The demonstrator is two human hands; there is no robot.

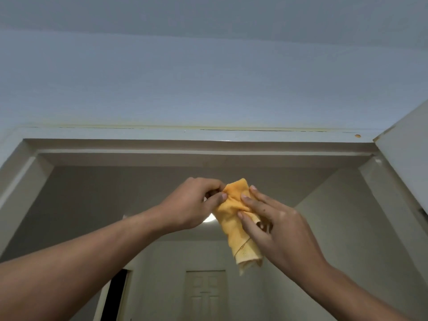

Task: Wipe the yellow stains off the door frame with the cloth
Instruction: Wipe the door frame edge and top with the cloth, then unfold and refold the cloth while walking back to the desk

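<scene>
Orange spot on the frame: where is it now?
Head view: the orange spot sits on the door frame's top rail, far right, beside the open door.

hands (194, 202): 2 | cloth (236, 218): 1 | door frame (185, 144): 1 | orange spot (357, 136): 1 | far door (205, 295): 1

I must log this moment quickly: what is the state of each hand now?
Left hand: closed, pinching the upper end of the yellow cloth.
Right hand: fingers partly open, pressed on the cloth, holding it too.

Dim, soft and slightly blurred; a ceiling lamp (209, 218) glows behind the hands, edges bowed.
</scene>
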